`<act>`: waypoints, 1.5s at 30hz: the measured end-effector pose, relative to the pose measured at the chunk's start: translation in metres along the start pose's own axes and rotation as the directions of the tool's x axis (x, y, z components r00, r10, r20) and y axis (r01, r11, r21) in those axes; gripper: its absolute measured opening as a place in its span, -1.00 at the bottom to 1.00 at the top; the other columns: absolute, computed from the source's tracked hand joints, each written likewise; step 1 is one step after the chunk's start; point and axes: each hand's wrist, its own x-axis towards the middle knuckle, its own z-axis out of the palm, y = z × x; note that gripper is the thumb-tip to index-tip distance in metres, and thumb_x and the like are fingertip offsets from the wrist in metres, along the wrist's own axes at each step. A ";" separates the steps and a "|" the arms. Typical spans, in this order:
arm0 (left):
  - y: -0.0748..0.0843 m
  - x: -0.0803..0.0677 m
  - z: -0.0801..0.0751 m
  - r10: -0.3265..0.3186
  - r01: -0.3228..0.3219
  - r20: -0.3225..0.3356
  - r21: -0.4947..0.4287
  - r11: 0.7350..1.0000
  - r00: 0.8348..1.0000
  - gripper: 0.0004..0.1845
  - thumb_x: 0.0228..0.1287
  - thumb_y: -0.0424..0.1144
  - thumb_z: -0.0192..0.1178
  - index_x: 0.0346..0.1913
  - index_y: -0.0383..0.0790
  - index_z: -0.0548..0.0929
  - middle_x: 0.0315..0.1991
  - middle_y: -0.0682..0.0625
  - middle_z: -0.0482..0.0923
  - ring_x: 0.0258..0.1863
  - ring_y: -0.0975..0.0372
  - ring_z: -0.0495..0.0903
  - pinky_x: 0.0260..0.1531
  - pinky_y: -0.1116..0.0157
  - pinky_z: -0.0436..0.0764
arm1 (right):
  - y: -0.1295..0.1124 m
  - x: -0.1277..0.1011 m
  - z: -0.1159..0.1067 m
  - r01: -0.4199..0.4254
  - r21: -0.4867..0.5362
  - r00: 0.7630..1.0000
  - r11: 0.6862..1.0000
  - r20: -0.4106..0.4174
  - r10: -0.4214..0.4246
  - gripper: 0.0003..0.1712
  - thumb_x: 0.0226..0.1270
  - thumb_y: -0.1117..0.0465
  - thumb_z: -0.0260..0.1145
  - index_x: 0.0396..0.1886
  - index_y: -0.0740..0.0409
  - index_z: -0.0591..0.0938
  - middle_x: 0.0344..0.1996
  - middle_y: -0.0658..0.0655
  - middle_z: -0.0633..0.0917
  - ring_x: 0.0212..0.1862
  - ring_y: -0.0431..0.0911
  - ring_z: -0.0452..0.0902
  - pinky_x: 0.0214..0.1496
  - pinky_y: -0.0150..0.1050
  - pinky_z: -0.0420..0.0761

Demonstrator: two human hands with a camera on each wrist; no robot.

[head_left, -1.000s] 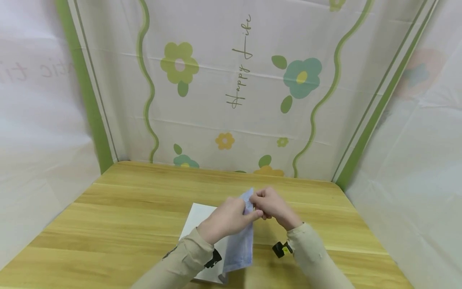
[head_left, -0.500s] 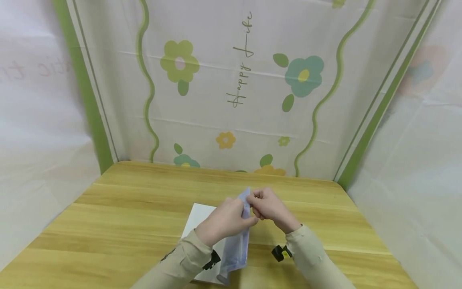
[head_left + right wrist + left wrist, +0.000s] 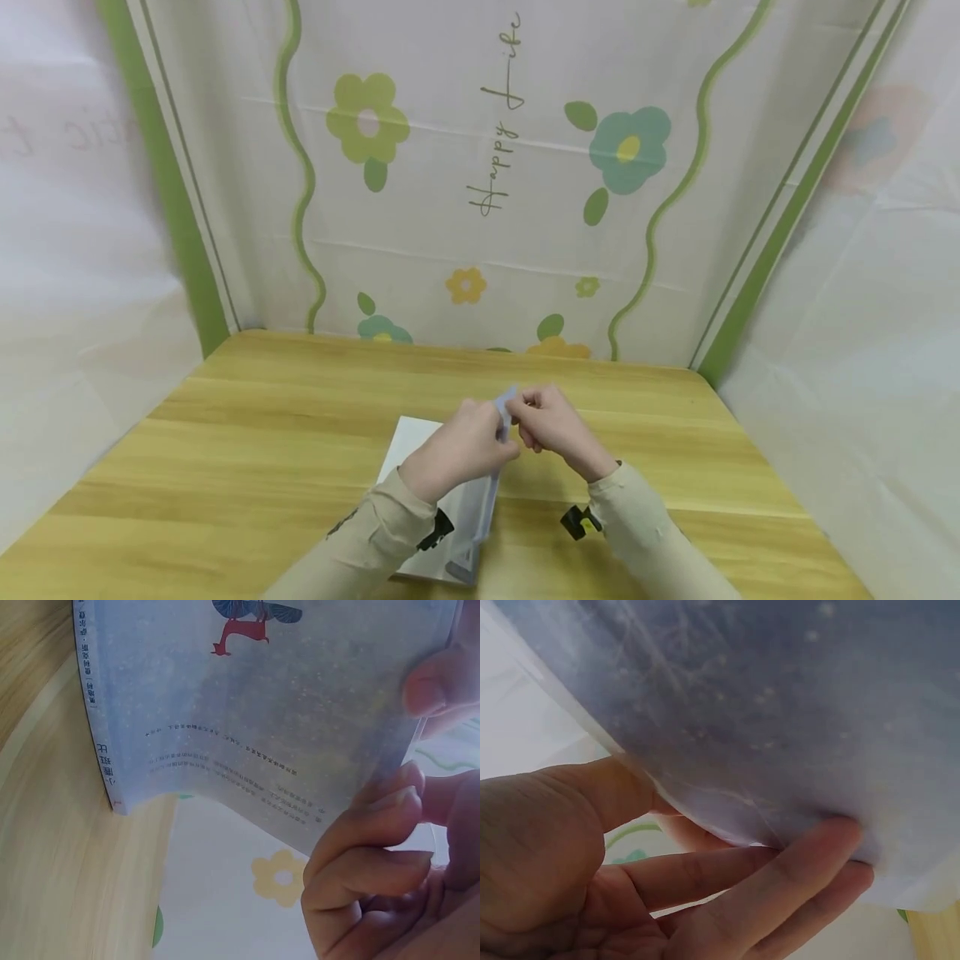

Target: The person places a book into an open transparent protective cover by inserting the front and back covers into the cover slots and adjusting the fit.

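Observation:
A book lies on the table in the head view, with a white page or inner face [image 3: 408,437] showing at its left. Its blue-grey cover [image 3: 225,697] is lifted and slightly bowed, with a red deer drawing and printed characters; the spine [image 3: 97,742] shows too. The surface looks glossy, like clear film. My left hand [image 3: 465,446] holds the cover's upper edge, thumb on one side and fingertips on the other. Close beside it, my right hand [image 3: 555,425] pinches the same edge near the corner with curled fingers. In the head view, the hands and left sleeve hide part of the book.
The wooden table [image 3: 285,433] reaches back to a white curtain [image 3: 442,200] with flower prints. Pale side curtains [image 3: 847,350] stand to the left and right. A small black wrist camera [image 3: 577,522] hangs at the right sleeve.
The lifted cover has swung left, and in the head view its blue face has narrowed to a thin strip. Both hands have shifted slightly left with it, still holding its edge.

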 end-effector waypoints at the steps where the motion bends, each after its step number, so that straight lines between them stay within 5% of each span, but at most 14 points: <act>1: 0.000 0.001 -0.001 0.002 -0.002 0.001 0.004 1.000 1.000 -0.63 0.11 -0.48 0.20 -0.70 -0.13 0.31 -0.83 0.20 0.07 -0.85 0.42 0.10 -0.82 0.51 0.14 | 0.000 0.000 0.000 0.001 0.001 1.000 1.000 -0.002 -0.001 -0.67 0.42 0.23 0.10 -0.57 0.23 0.55 -0.85 0.07 0.43 -0.76 -0.14 0.27 -0.70 -0.33 0.34; 13: 0.000 -0.003 -0.024 -0.126 0.127 0.057 -0.016 0.992 0.990 -0.45 0.19 -0.50 0.16 -0.83 -0.09 0.17 -0.91 0.16 0.09 -0.89 0.26 0.46 -0.84 0.43 0.42 | 0.001 0.002 0.001 0.033 -0.022 0.999 0.999 0.017 -0.033 -0.38 0.51 -0.20 0.07 -0.53 0.22 0.59 -0.79 0.14 0.50 -0.74 -0.09 0.34 -0.71 -0.34 0.27; 21: -0.003 -0.007 -0.034 -0.126 0.126 0.044 0.005 0.992 0.991 -0.47 0.09 -0.58 0.11 -0.84 -0.08 0.14 -0.88 0.20 0.02 -0.94 0.37 0.31 -0.85 0.41 0.48 | 0.007 0.002 -0.002 0.009 -0.132 0.991 0.991 0.132 0.008 -0.52 0.51 -0.05 0.16 -0.51 0.18 0.63 -0.73 0.13 0.57 -0.69 -0.10 0.43 -0.67 -0.32 0.33; 28: -0.005 -0.008 -0.038 -0.147 0.146 0.030 0.021 0.989 0.989 -0.46 0.06 -0.60 0.11 -0.84 -0.08 0.13 -0.86 0.20 0.00 -0.92 0.39 0.24 -0.86 0.45 0.42 | 0.014 -0.003 0.000 0.001 -0.306 0.938 0.952 0.331 0.105 -0.58 0.47 0.03 0.21 -0.43 0.29 0.67 -0.69 0.14 0.62 -0.71 -0.13 0.35 -0.70 -0.30 0.28; 37: -0.007 -0.009 -0.042 -0.145 0.145 0.006 0.033 0.989 0.989 -0.47 -0.04 -0.65 0.06 -0.86 -0.08 0.11 -0.91 0.18 0.02 -0.95 0.35 0.33 -0.90 0.42 0.42 | 0.017 -0.005 0.009 -0.071 -0.314 0.918 0.947 0.351 0.186 -0.57 0.44 0.07 0.24 -0.51 0.31 0.68 -0.70 0.16 0.64 -0.71 -0.14 0.48 -0.72 -0.34 0.43; 45: -0.012 -0.012 -0.048 -0.210 0.210 0.010 0.036 0.977 0.978 -0.58 -0.06 -0.67 0.06 -0.85 -0.20 0.28 -0.92 -0.02 0.32 -0.91 0.22 0.48 -0.87 0.33 0.51 | 0.021 -0.007 0.019 -0.083 -0.321 0.915 0.943 0.351 0.200 -0.60 0.41 0.10 0.28 -0.55 0.30 0.67 -0.72 0.17 0.63 -0.75 -0.16 0.44 -0.75 -0.38 0.42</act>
